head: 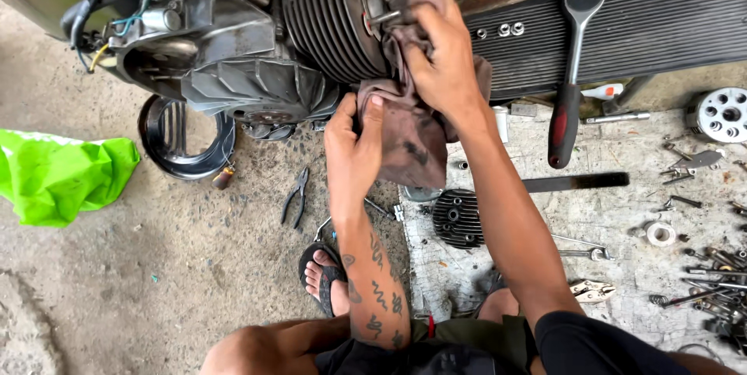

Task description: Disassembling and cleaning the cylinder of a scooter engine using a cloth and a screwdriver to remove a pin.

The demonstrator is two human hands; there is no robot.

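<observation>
Head view: right hand (pixel 443 64) presses the rag (pixel 412 138) against the cylinder (pixel 331 17) top, wiping it, while left hand (pixel 354 138) pinches the rag's lower edge taut below the cylinder.

hands: 2 (pixel 354 141) | rag: 1 (pixel 412 138) | ratchet wrench: 1 (pixel 572 71) | pliers: 2 (pixel 296 198) | green bag: 1 (pixel 58 176) | finned cylinder head: 1 (pixel 457 219) | sandalled foot: 1 (pixel 320 272)
</observation>
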